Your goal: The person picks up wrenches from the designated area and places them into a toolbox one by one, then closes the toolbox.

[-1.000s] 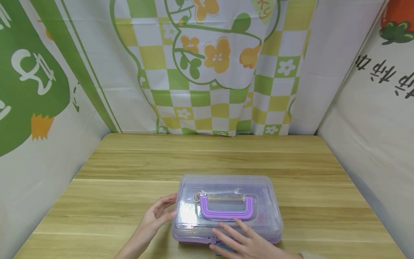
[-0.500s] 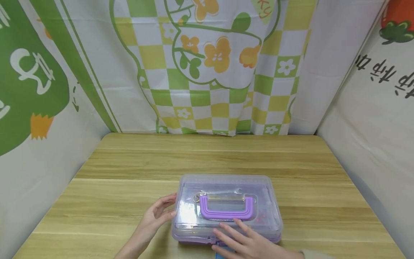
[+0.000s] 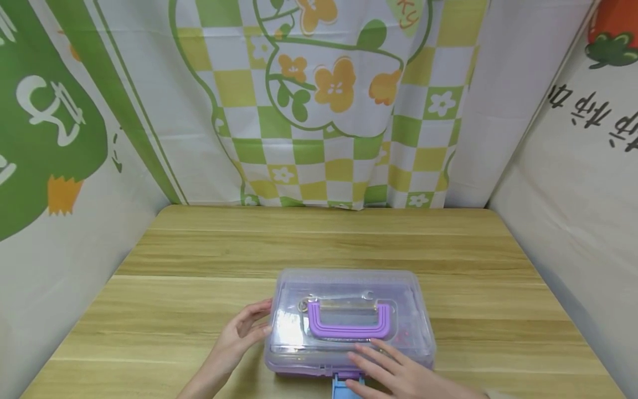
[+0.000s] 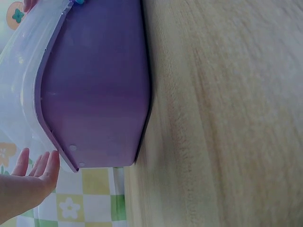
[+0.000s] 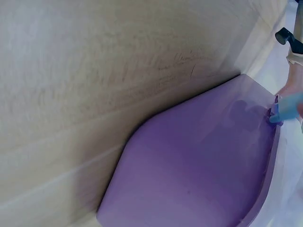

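A purple storage box with a clear lid (image 3: pixel 413 310) stands near the front of the table, lid closed, its purple handle (image 3: pixel 349 332) folded flat. Through the lid an open-ended wrench (image 3: pixel 368 295) shows. At the front, a light-blue latch (image 3: pixel 344 389) sticks out towards me, flipped away from the lid. My left hand (image 3: pixel 231 338) rests its fingertips against the box's left side; in the left wrist view these fingers (image 4: pixel 49 168) meet the lid's edge. My right hand (image 3: pixel 399 374) spreads its straight fingers over the lid's front edge, beside the latch, which blurs in the right wrist view.
The wood-grain table (image 3: pixel 199 255) spreads behind and to both sides of the box. A green and yellow checked curtain (image 3: pixel 319 138) hangs along its back edge. White printed cloths stand close at the left and right sides.
My right hand has shifted right and slightly towards me along the lid's front. The blue latch has swung outward and more of it shows. My left hand and the box have stayed put.
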The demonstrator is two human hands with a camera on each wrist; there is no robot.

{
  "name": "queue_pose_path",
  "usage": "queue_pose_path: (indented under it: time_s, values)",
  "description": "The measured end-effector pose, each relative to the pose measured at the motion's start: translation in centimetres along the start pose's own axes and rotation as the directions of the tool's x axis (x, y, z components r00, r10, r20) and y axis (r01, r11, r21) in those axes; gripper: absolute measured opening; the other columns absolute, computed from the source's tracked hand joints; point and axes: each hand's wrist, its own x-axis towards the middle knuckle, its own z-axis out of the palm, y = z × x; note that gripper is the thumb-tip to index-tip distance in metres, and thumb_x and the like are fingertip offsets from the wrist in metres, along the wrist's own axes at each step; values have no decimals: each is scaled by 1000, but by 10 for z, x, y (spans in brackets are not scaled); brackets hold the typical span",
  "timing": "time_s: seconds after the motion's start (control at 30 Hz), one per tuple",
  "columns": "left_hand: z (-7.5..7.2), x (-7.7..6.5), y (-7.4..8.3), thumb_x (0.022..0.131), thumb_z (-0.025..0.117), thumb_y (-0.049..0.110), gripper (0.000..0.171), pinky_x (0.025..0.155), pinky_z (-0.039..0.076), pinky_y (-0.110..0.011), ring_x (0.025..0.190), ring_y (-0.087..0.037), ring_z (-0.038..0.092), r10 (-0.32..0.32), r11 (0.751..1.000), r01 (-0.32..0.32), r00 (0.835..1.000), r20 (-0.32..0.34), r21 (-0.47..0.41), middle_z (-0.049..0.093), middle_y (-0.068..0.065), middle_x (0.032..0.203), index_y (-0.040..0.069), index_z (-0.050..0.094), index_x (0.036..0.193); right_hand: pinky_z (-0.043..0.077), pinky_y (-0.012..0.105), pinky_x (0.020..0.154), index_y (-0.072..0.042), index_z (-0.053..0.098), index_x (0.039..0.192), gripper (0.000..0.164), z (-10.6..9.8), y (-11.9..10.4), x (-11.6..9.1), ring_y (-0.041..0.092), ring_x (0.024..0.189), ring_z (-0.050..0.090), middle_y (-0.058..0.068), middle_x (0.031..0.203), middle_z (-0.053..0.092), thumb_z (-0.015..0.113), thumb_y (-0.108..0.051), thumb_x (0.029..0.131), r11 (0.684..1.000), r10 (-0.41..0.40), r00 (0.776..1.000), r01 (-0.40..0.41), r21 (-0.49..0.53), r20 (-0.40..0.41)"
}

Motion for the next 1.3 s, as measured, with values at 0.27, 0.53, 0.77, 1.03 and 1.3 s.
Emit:
queue_pose_path:
  time_s: [0.27, 0.53, 0.77, 1.03, 1.3]
  values:
    - [0, 0, 0, 82, 59, 9, 45, 90, 40, -20, 110, -1, 44, -3, 1000, 3, 1000, -1, 12, 42, -9, 131, 0, 43, 123, 38, 43, 93, 6, 55, 113, 36, 0, -2, 9, 36, 105, 52, 28, 114, 52, 40, -21, 93, 996, 84, 981, -87, -6, -175]
    - [0, -1, -1, 82, 58, 7, 44, 88, 39, -17, 109, 0, 44, 1, 1000, -1, 1000, -3, 4, 41, -10, 132, -1, 43, 123, 48, 36, 79, 4, 63, 100, 25, -7, 1, 26, 32, 92, 58, 26, 103, 59, 50, -16, 90, 987, 97, 955, -130, -100, -280]
    - [0, -2, -1, 83, 57, 8, 44, 88, 40, -19, 110, -1, 44, 3, 1000, -3, 1000, -2, 13, 41, -9, 132, 0, 43, 123, 49, 36, 76, 2, 65, 94, 24, -2, 2, 30, 31, 87, 60, 26, 98, 60, 55, -19, 87, 981, 106, 927, -157, -114, -360]
    - [0, -2, -1, 84, 56, 7, 42, 88, 39, -20, 110, -1, 45, 21, 1000, -21, 1000, 0, 12, 42, -10, 132, 0, 43, 123, 50, 36, 72, -1, 67, 83, 21, -1, 3, 36, 31, 81, 61, 25, 92, 62, 58, -19, 85, 976, 99, 899, -170, -133, -426]
    - [2, -2, -1, 83, 57, 8, 41, 89, 38, -22, 110, -1, 45, 15, 1000, -15, 1000, -17, 25, 44, -9, 130, 1, 45, 122, 51, 34, 67, -3, 65, 74, 22, 1, 6, 39, 30, 76, 61, 23, 87, 63, 59, -21, 85, 979, 116, 882, -179, -98, -456]
